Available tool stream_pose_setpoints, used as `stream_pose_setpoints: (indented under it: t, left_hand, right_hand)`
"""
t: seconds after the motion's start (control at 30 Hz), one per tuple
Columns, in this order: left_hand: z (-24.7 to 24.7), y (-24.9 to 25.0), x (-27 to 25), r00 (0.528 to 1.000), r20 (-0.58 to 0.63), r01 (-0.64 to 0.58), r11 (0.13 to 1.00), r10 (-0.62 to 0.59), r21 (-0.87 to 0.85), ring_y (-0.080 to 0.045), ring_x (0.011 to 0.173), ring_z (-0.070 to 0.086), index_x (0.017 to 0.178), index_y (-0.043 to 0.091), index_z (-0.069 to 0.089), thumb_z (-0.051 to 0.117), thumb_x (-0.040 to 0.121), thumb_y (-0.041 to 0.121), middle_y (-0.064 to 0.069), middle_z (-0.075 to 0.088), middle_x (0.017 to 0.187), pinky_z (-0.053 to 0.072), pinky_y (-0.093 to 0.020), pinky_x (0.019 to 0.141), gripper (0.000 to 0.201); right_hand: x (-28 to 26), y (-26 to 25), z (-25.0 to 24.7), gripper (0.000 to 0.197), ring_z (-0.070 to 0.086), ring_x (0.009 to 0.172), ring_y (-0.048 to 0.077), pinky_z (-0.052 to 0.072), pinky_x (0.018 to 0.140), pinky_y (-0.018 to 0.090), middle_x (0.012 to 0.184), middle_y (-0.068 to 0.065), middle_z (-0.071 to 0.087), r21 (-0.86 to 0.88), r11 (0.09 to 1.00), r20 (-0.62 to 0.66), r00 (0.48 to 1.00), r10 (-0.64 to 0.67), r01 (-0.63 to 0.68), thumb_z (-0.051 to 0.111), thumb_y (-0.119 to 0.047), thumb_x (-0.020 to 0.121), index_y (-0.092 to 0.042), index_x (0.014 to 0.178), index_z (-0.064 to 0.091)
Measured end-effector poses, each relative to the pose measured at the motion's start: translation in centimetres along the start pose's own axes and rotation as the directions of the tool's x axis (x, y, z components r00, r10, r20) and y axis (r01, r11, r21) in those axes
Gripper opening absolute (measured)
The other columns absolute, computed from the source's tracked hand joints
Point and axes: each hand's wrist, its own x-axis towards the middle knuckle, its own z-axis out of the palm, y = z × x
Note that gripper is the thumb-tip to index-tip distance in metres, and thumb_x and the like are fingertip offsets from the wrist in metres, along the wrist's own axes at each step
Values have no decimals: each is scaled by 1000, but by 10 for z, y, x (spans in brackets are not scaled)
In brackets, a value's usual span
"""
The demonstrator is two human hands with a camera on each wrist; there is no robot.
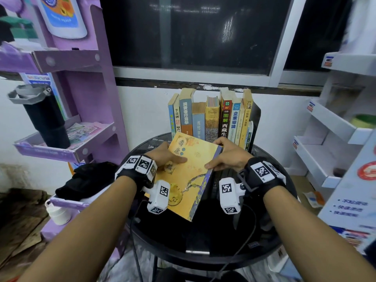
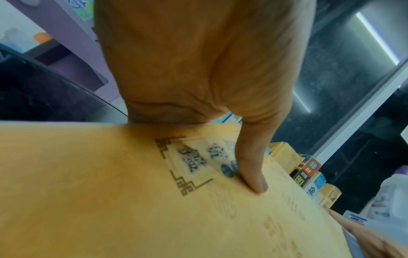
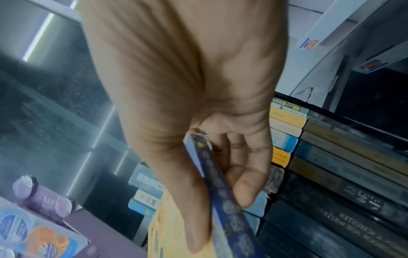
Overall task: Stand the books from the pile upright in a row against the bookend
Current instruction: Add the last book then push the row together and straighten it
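A yellow book (image 1: 189,176) with a blue spine (image 3: 223,197) is held tilted over the round black table (image 1: 203,245). My left hand (image 1: 168,153) grips its left edge, with the thumb (image 2: 251,165) pressed on the cover. My right hand (image 1: 221,157) pinches the spine edge, thumb (image 3: 183,200) on top and fingers (image 3: 245,183) underneath. Behind it, a row of upright books (image 1: 211,119) stands against a black bookend (image 1: 256,115) at the right end. Dark books (image 3: 331,200) lie flat under the yellow one.
A purple display shelf (image 1: 85,98) with a black tumbler (image 1: 46,119) stands close on the left, with a black cloth (image 1: 87,180) below it. White shelves (image 1: 325,139) stand on the right. A wall and a dark window are right behind the row.
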Motion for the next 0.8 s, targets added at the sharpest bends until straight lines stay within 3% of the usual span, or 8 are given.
stream_pose_setpoints:
  t: [0.1, 0.2, 0.27, 0.47, 0.57, 0.67, 0.73, 0.8]
  left_hand:
    - [3, 5, -2, 996, 21, -80, 978, 86, -192, -31, 100, 67, 122, 11, 45, 84, 68, 22, -12, 67, 111, 52, -50, 91, 67]
    - [8, 9, -5, 979, 70, -162, 938, 192, -305, -26, 92, 68, 109, 15, 58, 71, 82, 6, -9, 70, 104, 55, -45, 86, 31]
    - [13, 13, -7, 968, 80, -195, 918, 236, -344, -25, 88, 69, 104, 14, 61, 66, 85, 2, -7, 72, 98, 57, -42, 82, 23]
    - [25, 27, -7, 948, 105, -245, 900, 300, -360, -20, 81, 72, 104, 13, 60, 64, 85, 1, -3, 75, 91, 60, -37, 75, 23]
    - [34, 42, -8, 940, 114, -264, 897, 322, -356, -25, 91, 71, 110, 15, 58, 66, 84, 6, -7, 73, 102, 59, -39, 75, 28]
    - [47, 59, -9, 932, 131, -282, 902, 339, -328, -29, 98, 68, 111, 16, 58, 68, 84, 12, -12, 70, 111, 56, -44, 83, 29]
    - [57, 70, -10, 924, 145, -298, 904, 353, -306, -24, 93, 69, 106, 17, 61, 67, 86, 12, -7, 71, 105, 57, -38, 79, 21]
    - [67, 82, -12, 915, 165, -322, 913, 368, -251, -15, 87, 70, 104, 20, 61, 66, 87, 16, 0, 71, 100, 57, -27, 70, 18]
  right_hand:
    - [-8, -3, -9, 56, 68, 93, 27, 58, 81, 45, 109, 10, 64, 48, 997, -23, 998, -55, 56, 80, 7, 70, -17, 108, 47]
    - [-17, -6, -15, 45, 70, 91, 26, 59, 79, 49, 105, 10, 69, 135, 986, -3, 995, -99, 98, 76, 3, 77, -13, 111, 53]
    - [-23, -8, -19, 39, 71, 94, 27, 58, 78, 53, 108, 11, 71, 148, 981, 23, 991, -130, 126, 73, 0, 81, -13, 115, 57]
    - [-42, -16, -38, 39, 71, 92, 31, 59, 75, 53, 110, 14, 71, 87, 983, 55, 985, -165, 160, 67, -8, 89, -18, 126, 57]
    - [-52, -16, -51, 40, 71, 93, 33, 57, 76, 56, 107, 13, 73, 44, 976, 31, 976, -215, 214, 68, -9, 88, -18, 126, 58]
    - [-63, -18, -65, 41, 73, 86, 31, 60, 58, 43, 104, 11, 74, 20, 965, -18, 966, -260, 260, 70, -6, 86, -14, 125, 59]
    - [-72, -18, -75, 40, 74, 78, 29, 56, 46, 31, 99, 11, 75, 3, 960, -68, 958, -278, 279, 69, -4, 86, -12, 124, 59]
    - [-79, -16, -85, 37, 74, 74, 28, 55, 45, 30, 94, 9, 75, -38, 955, -119, 947, -298, 296, 69, -4, 86, -13, 121, 61]
